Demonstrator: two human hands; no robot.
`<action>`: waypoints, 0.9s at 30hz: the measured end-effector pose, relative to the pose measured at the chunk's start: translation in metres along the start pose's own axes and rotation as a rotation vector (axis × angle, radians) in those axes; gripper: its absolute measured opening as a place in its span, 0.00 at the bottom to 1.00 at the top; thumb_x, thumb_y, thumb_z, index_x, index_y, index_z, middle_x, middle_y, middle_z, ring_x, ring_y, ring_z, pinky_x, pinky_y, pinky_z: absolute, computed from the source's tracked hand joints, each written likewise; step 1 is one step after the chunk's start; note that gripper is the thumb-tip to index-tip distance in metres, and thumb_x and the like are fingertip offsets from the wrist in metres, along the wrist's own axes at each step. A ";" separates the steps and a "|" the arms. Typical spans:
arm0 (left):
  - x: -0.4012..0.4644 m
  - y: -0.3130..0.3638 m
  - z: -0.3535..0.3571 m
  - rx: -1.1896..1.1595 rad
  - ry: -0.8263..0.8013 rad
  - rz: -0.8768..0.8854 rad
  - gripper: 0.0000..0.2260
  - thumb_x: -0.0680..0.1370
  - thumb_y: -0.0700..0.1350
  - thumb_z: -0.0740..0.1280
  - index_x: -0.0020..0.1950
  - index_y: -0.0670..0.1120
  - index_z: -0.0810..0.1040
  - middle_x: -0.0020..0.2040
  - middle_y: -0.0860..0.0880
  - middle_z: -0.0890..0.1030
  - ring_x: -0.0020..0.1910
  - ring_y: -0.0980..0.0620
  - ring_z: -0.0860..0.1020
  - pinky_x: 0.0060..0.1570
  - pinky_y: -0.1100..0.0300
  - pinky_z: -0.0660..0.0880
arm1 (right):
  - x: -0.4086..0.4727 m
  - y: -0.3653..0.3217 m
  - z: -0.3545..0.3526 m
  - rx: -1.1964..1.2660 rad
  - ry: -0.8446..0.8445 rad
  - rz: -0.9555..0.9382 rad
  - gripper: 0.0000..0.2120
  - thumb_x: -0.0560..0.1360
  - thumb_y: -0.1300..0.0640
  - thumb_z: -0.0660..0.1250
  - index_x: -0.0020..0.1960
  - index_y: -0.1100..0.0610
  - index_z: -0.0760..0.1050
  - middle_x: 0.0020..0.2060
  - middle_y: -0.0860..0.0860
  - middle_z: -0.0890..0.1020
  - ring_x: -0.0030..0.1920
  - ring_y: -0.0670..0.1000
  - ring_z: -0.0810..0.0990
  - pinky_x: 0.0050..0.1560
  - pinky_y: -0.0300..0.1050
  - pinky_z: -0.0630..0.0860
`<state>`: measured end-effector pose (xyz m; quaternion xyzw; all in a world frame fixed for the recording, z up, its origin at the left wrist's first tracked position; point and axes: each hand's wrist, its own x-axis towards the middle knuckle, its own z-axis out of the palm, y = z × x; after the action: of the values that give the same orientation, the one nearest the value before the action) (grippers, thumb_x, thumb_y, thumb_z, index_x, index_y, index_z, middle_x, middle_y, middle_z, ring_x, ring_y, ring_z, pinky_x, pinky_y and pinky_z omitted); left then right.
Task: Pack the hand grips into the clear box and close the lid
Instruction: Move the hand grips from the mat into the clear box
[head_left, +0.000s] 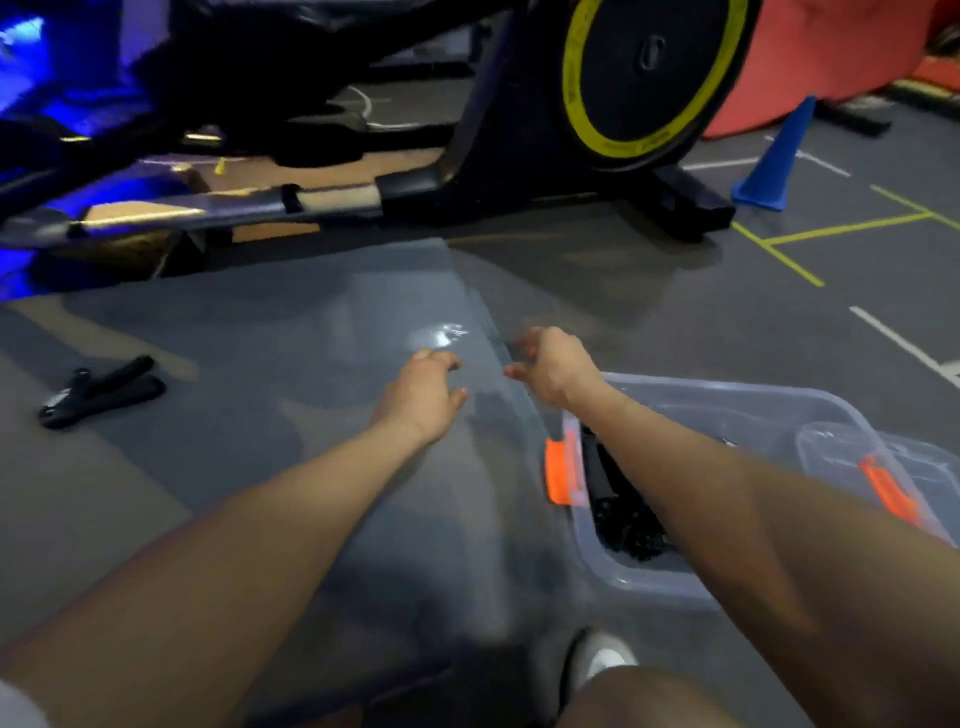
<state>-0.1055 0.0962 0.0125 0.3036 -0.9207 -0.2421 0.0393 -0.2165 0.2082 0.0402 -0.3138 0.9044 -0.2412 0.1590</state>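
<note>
A large clear lid (322, 467) lies on the grey floor in front of me, blurred by motion. My left hand (423, 392) rests on its top with fingers bent. At the lid's right edge, my right hand (553, 366) curls its fingers round the rim. The clear box (727, 392) with an orange latch (558, 470) stands open at the right under my right forearm. Several black hand grips (626, 519) lie inside it. One more black hand grip (101, 392) lies on the floor at the far left, apart from both hands.
A black exercise bike (519, 171) with a yellow-ringed flywheel stands just beyond the lid. A blue cone (774, 156) and a red padded shape (831, 62) are at the back right. My knee and white shoe (602, 660) are at the bottom.
</note>
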 end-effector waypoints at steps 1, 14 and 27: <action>-0.001 -0.016 -0.014 -0.011 0.023 -0.022 0.18 0.76 0.46 0.66 0.66 0.46 0.72 0.65 0.43 0.72 0.64 0.43 0.74 0.65 0.50 0.70 | 0.005 -0.021 0.006 0.008 -0.005 -0.027 0.24 0.74 0.54 0.69 0.68 0.59 0.71 0.64 0.58 0.77 0.66 0.57 0.74 0.65 0.45 0.69; 0.001 -0.254 -0.109 0.005 0.211 -0.342 0.19 0.76 0.46 0.66 0.66 0.47 0.71 0.66 0.45 0.70 0.66 0.45 0.71 0.66 0.50 0.69 | 0.075 -0.228 0.174 0.005 -0.219 -0.229 0.23 0.74 0.54 0.70 0.67 0.59 0.72 0.63 0.58 0.77 0.63 0.57 0.76 0.63 0.46 0.72; 0.068 -0.381 -0.082 0.066 0.272 -0.418 0.19 0.75 0.42 0.66 0.66 0.41 0.69 0.66 0.42 0.68 0.66 0.41 0.66 0.67 0.48 0.67 | 0.147 -0.268 0.296 -0.007 -0.290 -0.298 0.22 0.74 0.56 0.70 0.66 0.60 0.73 0.61 0.59 0.78 0.63 0.58 0.76 0.64 0.50 0.73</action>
<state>0.0633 -0.2434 -0.0996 0.5184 -0.8315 -0.1719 0.1020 -0.0659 -0.1702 -0.0833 -0.4762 0.8165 -0.2113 0.2490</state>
